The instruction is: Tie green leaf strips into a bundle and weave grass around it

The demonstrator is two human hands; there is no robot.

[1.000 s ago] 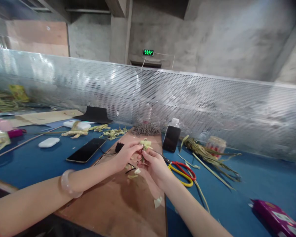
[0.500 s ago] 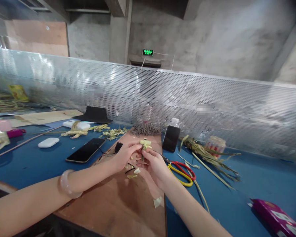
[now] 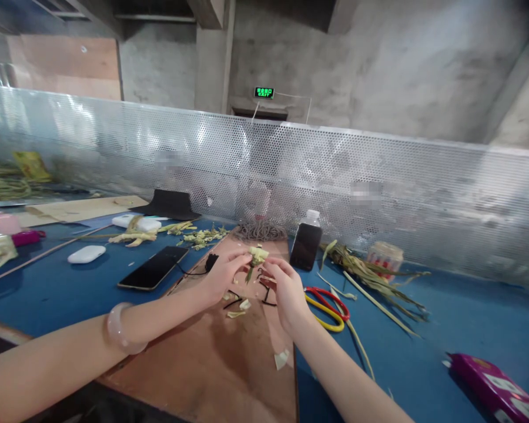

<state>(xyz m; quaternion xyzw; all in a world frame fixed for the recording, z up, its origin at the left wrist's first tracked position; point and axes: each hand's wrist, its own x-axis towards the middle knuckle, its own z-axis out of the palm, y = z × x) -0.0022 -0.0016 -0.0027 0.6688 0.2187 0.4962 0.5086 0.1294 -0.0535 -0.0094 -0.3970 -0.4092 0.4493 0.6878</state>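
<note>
A small, pale yellow-green piece of folded plant strips (image 3: 258, 254) is held up over the brown board (image 3: 194, 376), with a darker green tail hanging below it. My left hand (image 3: 227, 273) pinches its left side between thumb and fingers. On the other side my right hand (image 3: 287, 291) has its bent fingertips closed at the piece's right edge. Thin dark bits show beside the right fingers, too small to name. Pale scraps (image 3: 245, 305) lie on the board under the hands. Scissors (image 3: 330, 308) with red and yellow handles rest right of my right wrist.
A grey cord heap (image 3: 261, 231) sits at the board's far end. Left lie a phone (image 3: 154, 268), a white case (image 3: 87, 254) and plant clippings (image 3: 205, 237). Another phone (image 3: 306, 247) leans on a bottle; dried leaves (image 3: 370, 273) and a purple packet (image 3: 494, 385) are right.
My right hand has shifted slightly right and opened away from under the piece, uncovering its green tail and dark bits on the board. My left hand stays almost in place.
</note>
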